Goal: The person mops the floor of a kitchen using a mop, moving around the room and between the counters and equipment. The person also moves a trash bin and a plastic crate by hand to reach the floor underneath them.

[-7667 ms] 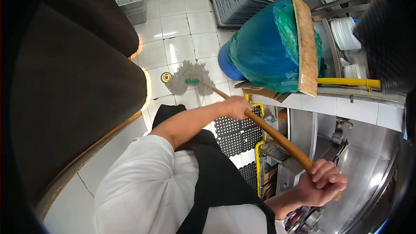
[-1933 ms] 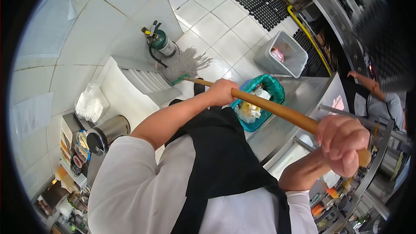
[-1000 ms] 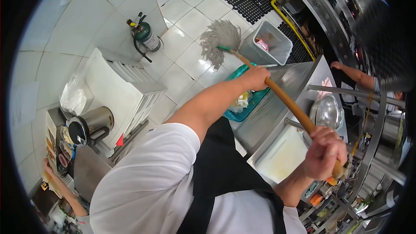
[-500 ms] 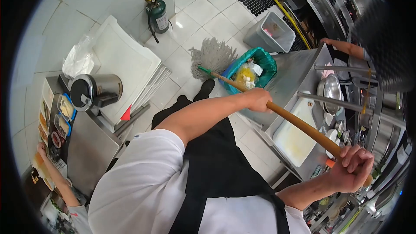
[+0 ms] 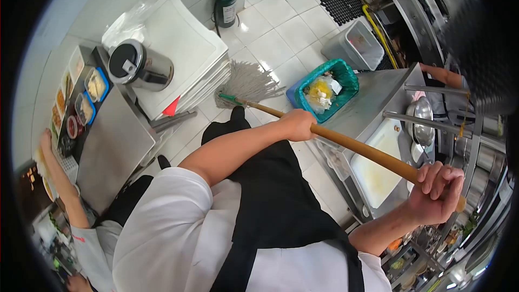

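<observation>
A string mop with a long wooden handle slants across the view. Its grey strands spread on the white tiles, joined to the pole by a green clamp. My left hand is wrapped around the middle of the pole. Near the pole's upper end, my right hand has its fingers curled round it. Just beyond my left hand stands a blue bin with a green liner, holding yellow and white refuse.
A fire extinguisher stands by the wall. Stacked white lids and a steel canister are left. A grey bin sits beyond the lined one. Steel counters flank both sides. Co-workers' arms reach in at left and right.
The mop head has shifted left across the floor, away from the bin. My left hand has moved left with the pole. The whole view has shifted too.
</observation>
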Tool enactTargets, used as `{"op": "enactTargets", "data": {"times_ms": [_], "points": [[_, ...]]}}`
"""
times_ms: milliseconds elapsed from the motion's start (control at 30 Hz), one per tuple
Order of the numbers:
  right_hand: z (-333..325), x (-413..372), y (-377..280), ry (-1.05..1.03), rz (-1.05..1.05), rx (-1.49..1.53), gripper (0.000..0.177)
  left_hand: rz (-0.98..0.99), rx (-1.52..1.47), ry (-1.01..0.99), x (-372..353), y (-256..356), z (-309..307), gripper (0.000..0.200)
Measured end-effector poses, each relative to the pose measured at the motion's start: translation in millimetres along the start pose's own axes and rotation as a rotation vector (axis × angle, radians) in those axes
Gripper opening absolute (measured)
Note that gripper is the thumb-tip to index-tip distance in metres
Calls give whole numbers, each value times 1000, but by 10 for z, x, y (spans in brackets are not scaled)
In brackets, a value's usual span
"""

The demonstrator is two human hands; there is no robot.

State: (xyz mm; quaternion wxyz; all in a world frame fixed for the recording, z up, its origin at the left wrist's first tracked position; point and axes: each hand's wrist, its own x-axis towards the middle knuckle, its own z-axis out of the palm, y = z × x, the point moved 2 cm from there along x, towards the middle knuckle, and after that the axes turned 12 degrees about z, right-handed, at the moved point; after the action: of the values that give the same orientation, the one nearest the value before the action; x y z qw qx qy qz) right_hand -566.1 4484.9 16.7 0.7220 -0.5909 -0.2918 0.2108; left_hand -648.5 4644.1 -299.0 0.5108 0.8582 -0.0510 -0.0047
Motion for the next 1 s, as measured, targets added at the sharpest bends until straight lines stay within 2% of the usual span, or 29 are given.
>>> {"op": "enactTargets", "data": {"times_ms": [167,233,433,500,567,633,700,767,833,1000], "points": [[12,-94,65,-116,-26,50,27,-92,-5,134,-236,29,86,22],[-71,-180,70,-148,-42,52,26,-51,41,222,-249,86,165,23],[-555,-540,-6,-184,-75,55,24,-86,83,293,-73,322,652,24],[-759,-634,-133,-184,-92,43,24,-52,16,390,61,468,917,23],[-859,-677,-294,-398,-170,-59,24,27,31,416,223,503,1201,21],[-913,-696,-390,-440,-210,-74,25,182,7,430,402,562,1403,20],[-948,-737,-446,-689,-241,-139,25,204,-3,429,554,617,1516,21],[-915,-817,-425,-703,-249,-126,26,201,-5,439,573,649,1519,22],[-895,-907,-408,-516,-299,-171,26,151,11,290,539,708,1438,22],[-840,-938,-349,-372,-273,-51,24,11,21,249,180,811,1222,14]]}}
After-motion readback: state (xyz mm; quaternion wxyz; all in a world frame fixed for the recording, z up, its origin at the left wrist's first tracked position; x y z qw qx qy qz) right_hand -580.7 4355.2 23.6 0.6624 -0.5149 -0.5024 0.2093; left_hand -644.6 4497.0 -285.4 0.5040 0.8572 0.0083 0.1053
